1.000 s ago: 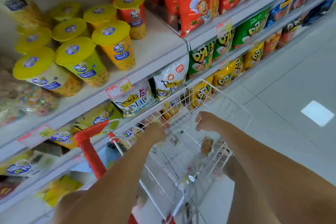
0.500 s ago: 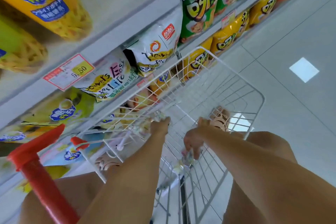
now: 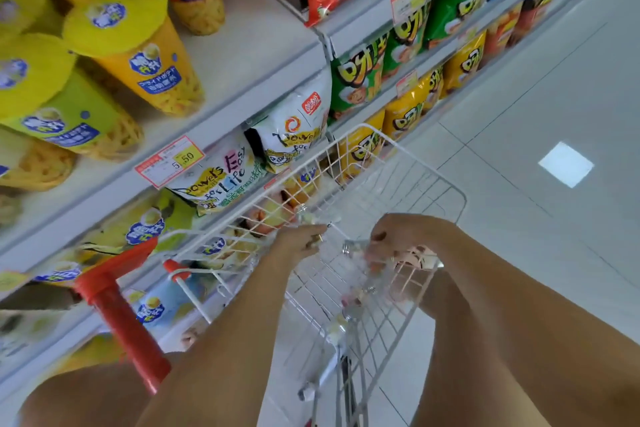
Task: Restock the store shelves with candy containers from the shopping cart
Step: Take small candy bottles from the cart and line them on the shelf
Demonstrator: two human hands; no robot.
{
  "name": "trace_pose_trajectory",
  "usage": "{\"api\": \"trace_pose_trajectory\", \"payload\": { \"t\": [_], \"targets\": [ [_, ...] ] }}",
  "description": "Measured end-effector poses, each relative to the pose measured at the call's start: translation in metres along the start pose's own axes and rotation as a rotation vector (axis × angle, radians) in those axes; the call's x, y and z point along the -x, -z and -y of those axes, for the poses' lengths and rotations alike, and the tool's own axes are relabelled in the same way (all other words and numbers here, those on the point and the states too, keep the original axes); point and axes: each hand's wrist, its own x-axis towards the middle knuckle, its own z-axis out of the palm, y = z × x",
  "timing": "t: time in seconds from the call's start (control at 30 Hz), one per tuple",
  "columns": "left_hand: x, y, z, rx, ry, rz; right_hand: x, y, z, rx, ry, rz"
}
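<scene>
Left hand [image 3: 304, 240] and curled right hand [image 3: 398, 241] reach forward, close together.

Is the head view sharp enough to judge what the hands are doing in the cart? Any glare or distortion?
Head view: the wide lens bows the shelf edge; a bright light reflection glares on the floor; the left hand and right hand are softly blurred, so the clear container in the right hand shows little detail; the price tag is readable.

Bright, even overhead lighting with faint shadows. A white light reflection glares on the glossy floor [image 3: 540, 253]. Wide-angle distortion bends the shelves [image 3: 263, 55] towards the edges. Motion blur softens the yellow-lidded cups [image 3: 114, 24].
</scene>
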Motion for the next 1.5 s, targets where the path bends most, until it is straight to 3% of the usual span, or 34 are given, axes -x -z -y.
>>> {"api": "trace_pose_trajectory", "payload": {
  "t": [0.1, 0.17, 0.27, 0.37, 0.43, 0.57, 0.7, 0.8, 1.0, 1.2, 1.33, 1.5],
  "targets": [
    [0.045, 0.011, -0.025, 0.032, -0.145, 0.087, 0.034, 0.023, 0.005, -0.439, 0.064, -0.152],
    [0.077, 0.02, -0.037, 0.059, -0.243, 0.157, 0.06, 0.034, 0.026, -0.749, 0.181, -0.147],
    [0.132, 0.035, -0.046, 0.059, -0.396, 0.193, 0.097, 0.045, 0.07, -0.998, 0.367, -0.121],
    [0.186, 0.059, -0.045, 0.006, -0.585, 0.108, 0.122, 0.05, 0.112, -1.142, 0.537, -0.049],
    [0.218, 0.081, -0.041, -0.015, -0.721, -0.039, 0.139, 0.051, 0.141, -1.222, 0.609, -0.047],
    [0.283, 0.123, -0.034, 0.006, -0.893, -0.292, 0.173, 0.045, 0.21, -1.13, 0.765, -0.158],
    [0.342, 0.172, -0.028, 0.07, -1.069, -0.384, 0.195, 0.037, 0.274, -1.11, 0.924, -0.267],
    [0.385, 0.219, -0.025, 0.028, -1.165, -0.454, 0.215, 0.029, 0.319, -0.935, 0.988, -0.395],
    [0.479, 0.324, -0.029, -0.126, -1.298, -0.863, 0.246, 0.029, 0.426, -0.557, 1.116, -0.541],
    [0.552, 0.426, -0.027, -0.166, -1.266, -1.319, 0.269, 0.04, 0.558, -0.392, 1.27, -0.648],
    [0.571, 0.462, -0.042, -0.187, -1.205, -1.458, 0.281, 0.046, 0.642, -0.204, 1.332, -0.715],
    [0.589, 0.488, -0.078, -0.445, -1.162, -1.496, 0.274, 0.06, 0.727, -0.015, 1.323, -0.864]
  ]
}}
